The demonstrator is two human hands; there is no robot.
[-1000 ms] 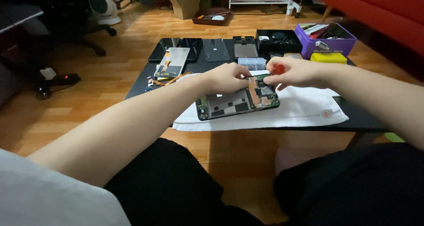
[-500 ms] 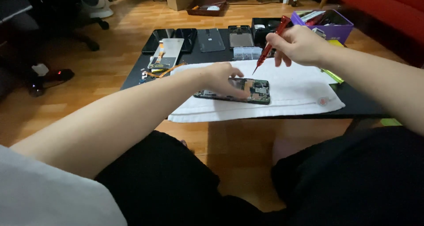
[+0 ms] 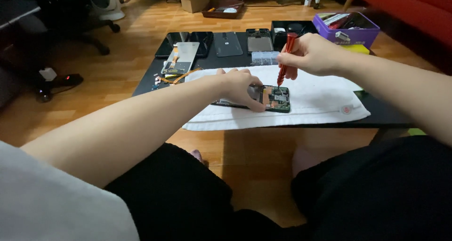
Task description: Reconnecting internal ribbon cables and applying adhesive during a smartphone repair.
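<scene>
With the left hand (image 3: 239, 84) pressing the opened phone (image 3: 270, 98) flat on the white towel (image 3: 320, 102), the right hand (image 3: 313, 55), gripping the red screwdriver (image 3: 286, 57), should keep it upright and seated.

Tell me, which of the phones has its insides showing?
The phone on the white towel, under the left hand. Its green circuit board is bare, and the red screwdriver in the right hand points into it. Those behind look closed.

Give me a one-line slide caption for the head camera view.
Left hand steadies an opened phone on a white towel while right hand holds a red screwdriver upright.
</scene>
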